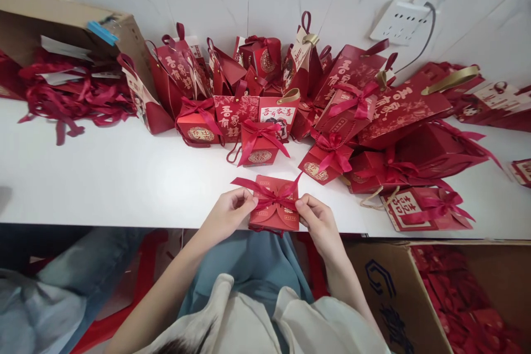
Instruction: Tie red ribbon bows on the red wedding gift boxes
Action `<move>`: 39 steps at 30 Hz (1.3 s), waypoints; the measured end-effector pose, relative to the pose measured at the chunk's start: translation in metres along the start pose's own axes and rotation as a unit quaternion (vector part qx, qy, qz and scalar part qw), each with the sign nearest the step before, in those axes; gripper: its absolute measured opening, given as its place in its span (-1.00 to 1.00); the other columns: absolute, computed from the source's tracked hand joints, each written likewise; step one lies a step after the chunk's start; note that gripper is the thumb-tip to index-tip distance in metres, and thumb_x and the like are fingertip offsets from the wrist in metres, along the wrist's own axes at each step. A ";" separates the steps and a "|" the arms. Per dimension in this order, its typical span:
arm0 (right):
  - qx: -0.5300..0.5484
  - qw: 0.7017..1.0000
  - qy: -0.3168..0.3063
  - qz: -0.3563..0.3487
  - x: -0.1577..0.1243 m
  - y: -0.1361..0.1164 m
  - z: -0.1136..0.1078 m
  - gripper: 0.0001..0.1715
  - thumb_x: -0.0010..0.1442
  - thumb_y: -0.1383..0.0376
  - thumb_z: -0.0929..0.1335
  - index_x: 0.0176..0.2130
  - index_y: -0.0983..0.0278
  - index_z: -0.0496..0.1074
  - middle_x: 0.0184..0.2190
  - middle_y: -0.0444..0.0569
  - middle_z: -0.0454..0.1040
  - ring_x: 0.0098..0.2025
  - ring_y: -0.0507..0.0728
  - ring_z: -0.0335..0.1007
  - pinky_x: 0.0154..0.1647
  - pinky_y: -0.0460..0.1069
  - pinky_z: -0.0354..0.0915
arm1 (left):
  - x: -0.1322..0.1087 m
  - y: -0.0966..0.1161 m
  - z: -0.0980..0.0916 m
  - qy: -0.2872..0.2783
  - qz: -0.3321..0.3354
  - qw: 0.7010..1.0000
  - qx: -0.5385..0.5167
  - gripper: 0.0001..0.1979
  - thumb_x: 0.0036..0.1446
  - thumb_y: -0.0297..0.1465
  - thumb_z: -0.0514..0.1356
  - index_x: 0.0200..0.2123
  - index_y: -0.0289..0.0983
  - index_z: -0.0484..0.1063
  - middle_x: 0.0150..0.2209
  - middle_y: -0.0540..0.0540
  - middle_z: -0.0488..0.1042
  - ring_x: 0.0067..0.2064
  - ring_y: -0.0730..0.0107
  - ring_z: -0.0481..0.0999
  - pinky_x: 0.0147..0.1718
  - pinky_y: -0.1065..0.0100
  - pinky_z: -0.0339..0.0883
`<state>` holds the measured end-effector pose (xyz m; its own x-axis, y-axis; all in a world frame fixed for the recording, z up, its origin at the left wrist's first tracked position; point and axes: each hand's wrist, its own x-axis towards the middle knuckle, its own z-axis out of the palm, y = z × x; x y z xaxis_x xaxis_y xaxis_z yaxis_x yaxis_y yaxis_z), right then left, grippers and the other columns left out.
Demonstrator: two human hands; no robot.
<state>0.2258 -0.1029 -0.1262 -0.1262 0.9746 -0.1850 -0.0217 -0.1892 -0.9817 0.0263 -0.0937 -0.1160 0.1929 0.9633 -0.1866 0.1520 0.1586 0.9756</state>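
A small red gift box (277, 214) stands at the front edge of the white table, a dark pink ribbon (277, 197) tied in a bow across its top. My left hand (233, 209) pinches the bow's left side between thumb and fingers. On the opposite side, my right hand (317, 217) has its thumb and forefinger closed on the ribbon by the box's right edge. The bow's two tails point up and outward. Just behind sits another red box with a bow (260, 146).
Many red boxes and bags (236, 116) crowd the table's back. Loose ribbons (78, 94) spill by a cardboard carton (124, 38) at left. Below the table at right, an open carton (385, 298) holds red boxes. A power strip (400, 22) hangs on the wall. Another person's legs (83, 271) show at left.
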 end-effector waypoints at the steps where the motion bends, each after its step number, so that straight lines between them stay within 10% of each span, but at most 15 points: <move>1: 0.034 0.999 -0.005 0.004 0.002 0.002 -0.001 -0.59 0.12 0.05 0.34 -0.55 0.24 0.19 -0.63 -0.24 0.07 -0.60 -0.05 -0.08 -0.58 -0.12 -0.05 | 0.001 -0.002 -0.001 -0.004 0.000 1.000 -0.011 -0.66 0.06 -0.20 0.10 -0.60 -0.26 0.12 -0.58 0.10 0.11 -0.53 0.55 0.09 -0.52 0.46 0.04; 15: 0.243 0.967 -0.010 0.074 0.015 0.020 -0.007 -0.61 -0.08 0.18 0.47 -0.60 0.29 0.23 -0.66 -0.28 0.02 -0.64 -0.12 -0.27 -0.63 -0.12 -0.23 | 0.014 -0.021 -0.004 -0.026 0.008 0.998 -0.050 -0.62 0.01 -0.09 0.15 -0.56 -0.27 0.19 -0.57 0.08 0.19 -0.52 0.54 0.14 -0.51 0.46 0.11; 29: -0.011 0.993 0.025 -0.118 0.033 -0.008 -0.023 -0.69 0.03 0.04 0.42 -0.45 0.22 0.40 -0.41 -0.09 0.39 -0.32 0.09 0.27 -0.24 -0.01 0.22 | 0.043 -0.020 -0.026 -0.029 0.092 0.995 -0.012 -0.73 0.12 -0.19 0.14 -0.21 -0.25 0.31 -0.23 -0.04 0.40 -0.21 0.41 0.40 -0.20 0.38 0.27; 39: 0.024 0.997 0.027 -0.066 0.050 -0.005 -0.011 -0.72 0.07 0.08 0.38 -0.45 0.25 0.41 -0.47 -0.13 0.40 -0.35 0.07 0.31 -0.22 -0.01 0.22 | 0.060 -0.009 -0.021 -0.062 0.095 0.992 -0.047 -0.72 0.04 -0.17 0.21 -0.39 -0.28 0.35 -0.26 -0.08 0.49 -0.18 0.33 0.46 -0.15 0.32 0.30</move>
<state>0.2310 -0.0524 -0.1313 -0.0658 0.9962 -0.0568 -0.0819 -0.0621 -0.9947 0.0167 -0.0326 -0.1335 0.3281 0.9446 -0.0048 0.0122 0.0009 0.9999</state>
